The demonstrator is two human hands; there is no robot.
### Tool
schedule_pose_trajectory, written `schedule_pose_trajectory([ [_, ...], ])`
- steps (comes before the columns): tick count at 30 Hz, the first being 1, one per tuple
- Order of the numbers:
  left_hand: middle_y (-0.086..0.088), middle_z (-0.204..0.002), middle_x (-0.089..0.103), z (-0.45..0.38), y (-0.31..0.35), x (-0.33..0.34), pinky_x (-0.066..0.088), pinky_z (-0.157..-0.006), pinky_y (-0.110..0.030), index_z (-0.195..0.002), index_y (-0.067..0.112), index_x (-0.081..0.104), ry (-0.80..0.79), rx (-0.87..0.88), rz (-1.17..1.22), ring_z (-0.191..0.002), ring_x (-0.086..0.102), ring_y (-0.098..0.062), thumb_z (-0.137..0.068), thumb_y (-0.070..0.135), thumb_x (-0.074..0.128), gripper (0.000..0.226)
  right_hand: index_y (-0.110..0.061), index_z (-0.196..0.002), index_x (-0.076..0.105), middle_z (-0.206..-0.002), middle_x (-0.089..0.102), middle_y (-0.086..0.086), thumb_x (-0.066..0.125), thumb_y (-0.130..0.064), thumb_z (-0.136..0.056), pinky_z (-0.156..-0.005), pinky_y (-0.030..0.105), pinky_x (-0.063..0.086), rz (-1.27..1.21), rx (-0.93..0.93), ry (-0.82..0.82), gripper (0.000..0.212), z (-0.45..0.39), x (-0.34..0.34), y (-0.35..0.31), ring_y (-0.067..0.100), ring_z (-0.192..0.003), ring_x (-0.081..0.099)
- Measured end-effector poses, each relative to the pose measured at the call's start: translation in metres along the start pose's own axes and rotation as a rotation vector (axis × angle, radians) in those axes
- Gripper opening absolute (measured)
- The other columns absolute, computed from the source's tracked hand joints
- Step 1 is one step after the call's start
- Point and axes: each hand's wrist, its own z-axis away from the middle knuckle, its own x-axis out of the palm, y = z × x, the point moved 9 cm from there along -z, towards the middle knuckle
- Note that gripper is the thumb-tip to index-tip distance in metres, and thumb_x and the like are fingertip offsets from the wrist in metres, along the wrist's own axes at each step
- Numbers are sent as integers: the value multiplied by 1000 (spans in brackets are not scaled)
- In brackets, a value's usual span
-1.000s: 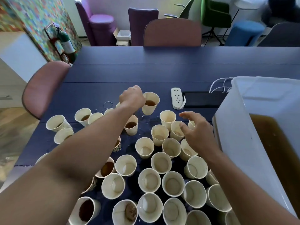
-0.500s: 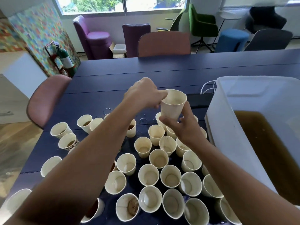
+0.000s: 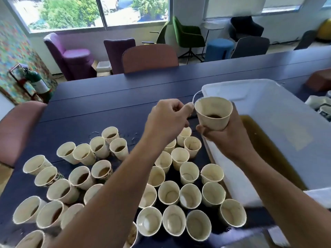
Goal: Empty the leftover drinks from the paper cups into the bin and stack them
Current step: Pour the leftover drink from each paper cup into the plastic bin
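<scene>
My right hand grips a paper cup from below, upright, with a little brown drink in its bottom. The cup hangs at the near left rim of the white plastic bin, which holds brown liquid. My left hand is just left of the cup, fingers curled around nothing, thumb tip at the cup's rim. Several cups with drink stand on the dark blue table at the left. Several emptied cups stand upright in the middle, none stacked.
Pink chairs stand at the table's far side and left end. A white cable loops behind the held cup. Patterned objects lie right of the bin. The far half of the table is bare.
The cup has moved right, from above the table cups to the bin's rim. My right hand now grips it from below, and my left hand has come off it.
</scene>
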Motion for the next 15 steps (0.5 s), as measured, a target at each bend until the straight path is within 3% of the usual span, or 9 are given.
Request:
schedule_pose_trajectory([
  [3, 11, -67, 70, 9, 2, 35, 48, -66, -30, -76, 25, 67, -67, 33, -37, -63, 59, -6, -92, 43, 62, 25, -25, -128, 44, -114, 59, -6, 87, -28, -72, -77, 32, 53, 102, 2, 11, 70, -1, -32, 9, 13, -100, 60],
  [7, 16, -85, 70, 25, 2, 87, 55, -78, -36, -93, 28, 72, -205, 56, -138, -81, 63, -5, -94, 42, 62, 17, -26, -127, 45, -117, 60, -7, 80, -41, -69, -85, 39, 53, 266, 24, 14, 70, -4, -68, 28, 17, -104, 60],
  [9, 13, -105, 70, 32, 0, 111, 56, -88, -39, -111, 27, 71, -275, 87, -179, -94, 64, -8, -95, 41, 62, 23, -28, -128, 43, -119, 58, -7, 83, -40, -70, -88, 42, 51, 326, 45, 6, 71, -4, -83, 39, 21, -107, 59],
  [12, 7, -139, 55, 44, 3, 137, 46, -105, -38, -136, 26, 57, -351, 152, -239, -122, 54, -16, -96, 44, 64, 45, -28, -125, 41, -116, 57, -5, 83, -28, -76, -94, 51, 47, 436, 100, 10, 65, -4, -104, 60, 26, -107, 57],
  [15, 7, -154, 40, 53, 8, 152, 34, -111, -33, -149, 23, 45, -414, 199, -270, -138, 40, -16, -95, 46, 65, 62, -31, -121, 42, -110, 59, -7, 82, -29, -75, -94, 57, 45, 510, 166, 28, 61, -4, -120, 78, 28, -104, 58],
])
